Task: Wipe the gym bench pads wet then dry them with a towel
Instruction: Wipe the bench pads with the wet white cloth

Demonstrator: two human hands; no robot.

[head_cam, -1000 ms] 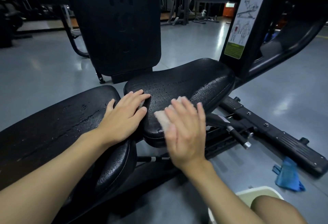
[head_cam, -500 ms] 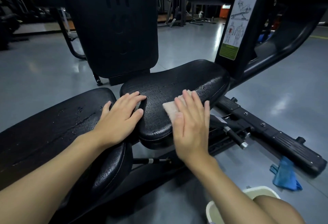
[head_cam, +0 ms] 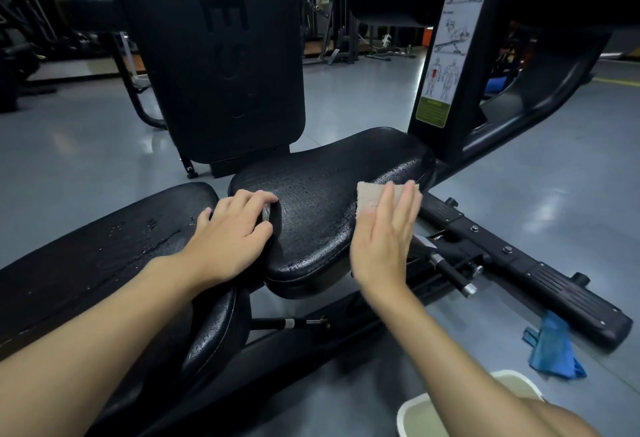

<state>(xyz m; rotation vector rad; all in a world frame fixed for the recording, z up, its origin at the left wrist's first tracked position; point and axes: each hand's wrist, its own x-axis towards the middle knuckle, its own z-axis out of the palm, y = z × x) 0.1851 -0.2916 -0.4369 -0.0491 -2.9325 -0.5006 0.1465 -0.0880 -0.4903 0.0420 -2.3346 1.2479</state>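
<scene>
A black seat pad [head_cam: 322, 194] lies in the middle of the head view, its surface beaded with water. A longer black bench pad [head_cam: 104, 249] stretches to the left, also wet. My right hand [head_cam: 384, 239] presses a small beige cloth [head_cam: 372, 196] flat against the seat pad's right edge with straight fingers. My left hand [head_cam: 232, 232] rests across the gap between the two pads, its fingertips curled over the seat pad's near left edge. A blue towel [head_cam: 554, 350] lies crumpled on the floor at the right.
A pale bucket [head_cam: 415, 416] stands on the floor at the bottom right, partly behind my forearm. The machine's black frame and footplate [head_cam: 540, 281] run along the right. An upright black back pad [head_cam: 214, 56] stands behind the seat. Grey floor surrounds the bench.
My right hand has slid the cloth away from me along the seat pad's right side, toward its far right edge. My left hand has stayed in place.
</scene>
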